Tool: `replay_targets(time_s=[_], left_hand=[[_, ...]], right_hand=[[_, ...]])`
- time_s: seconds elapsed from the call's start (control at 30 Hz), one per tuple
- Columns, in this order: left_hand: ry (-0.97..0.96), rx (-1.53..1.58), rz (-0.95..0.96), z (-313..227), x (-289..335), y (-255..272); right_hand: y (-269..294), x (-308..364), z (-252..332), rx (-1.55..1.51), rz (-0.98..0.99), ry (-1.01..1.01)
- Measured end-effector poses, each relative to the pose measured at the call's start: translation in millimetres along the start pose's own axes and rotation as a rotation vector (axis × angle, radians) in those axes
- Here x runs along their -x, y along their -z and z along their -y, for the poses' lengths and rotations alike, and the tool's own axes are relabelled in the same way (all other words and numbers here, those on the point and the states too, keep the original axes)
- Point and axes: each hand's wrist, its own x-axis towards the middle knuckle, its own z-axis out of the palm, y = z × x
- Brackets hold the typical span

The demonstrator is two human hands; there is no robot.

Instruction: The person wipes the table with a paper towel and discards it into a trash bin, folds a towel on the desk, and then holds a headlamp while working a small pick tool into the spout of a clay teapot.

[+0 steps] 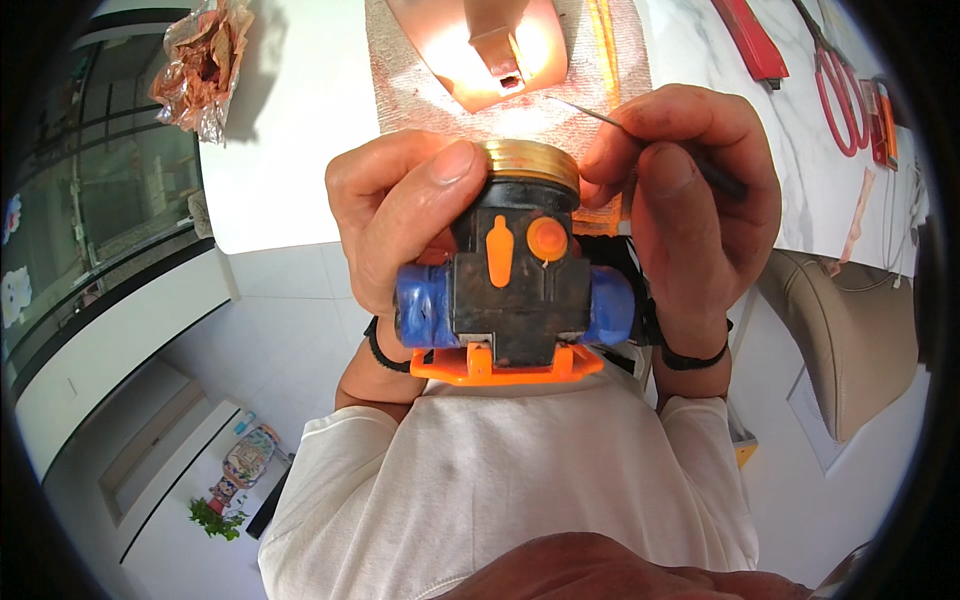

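A headlamp [520,270] with a brass ring, black body, blue sides and an orange bracket fills the middle of the view and covers part of both hands. My left hand [400,205] is closed, thumb tip beside the brass ring; whatever its fingers hold is hidden behind the lamp. In my right hand [700,190] is a thin pointed tool [590,112] with a dark handle, its tip directed up and left. Beyond the tip, a pinkish tapered block [435,40] bears a brown piece with a small dark opening. Bright light falls on this block.
A ribbed mat [395,100] with an orange stripe lies on the white table [290,170]. At its right are a red-bodied tool [752,45], red-handled scissors [845,105] and a few slim items. Crumpled plastic with brown contents [205,65] sits left; a beige chair [845,350] stands right.
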Motion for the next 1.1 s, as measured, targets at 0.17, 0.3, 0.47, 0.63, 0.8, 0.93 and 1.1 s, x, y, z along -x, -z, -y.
replay_targets(time_s=[0.17,0.3,0.47,0.63,0.8,0.93,1.1], left_hand=[[-0.063,0.003,0.032,1,1,3],[-0.082,-0.004,0.13,4,4,13],[-0.121,-0.016,0.114,6,6,18],[-0.13,0.018,0.079,16,11,22],[-0.139,0.099,0.079,27,11,28],[-0.126,0.088,0.082,31,12,30],[-0.108,0.098,0.092,31,13,27]], right_hand=[[0,4,-4,0.066,0.003,0.073],[-2,6,-7,0.083,0.015,0.119],[-6,6,-4,0.078,0.029,0.09],[-19,8,-7,0.141,0.024,0.123],[-30,9,-6,0.138,-0.005,0.058],[-31,9,-8,0.134,-0.003,0.071],[-28,8,-7,0.113,-0.001,0.071]])
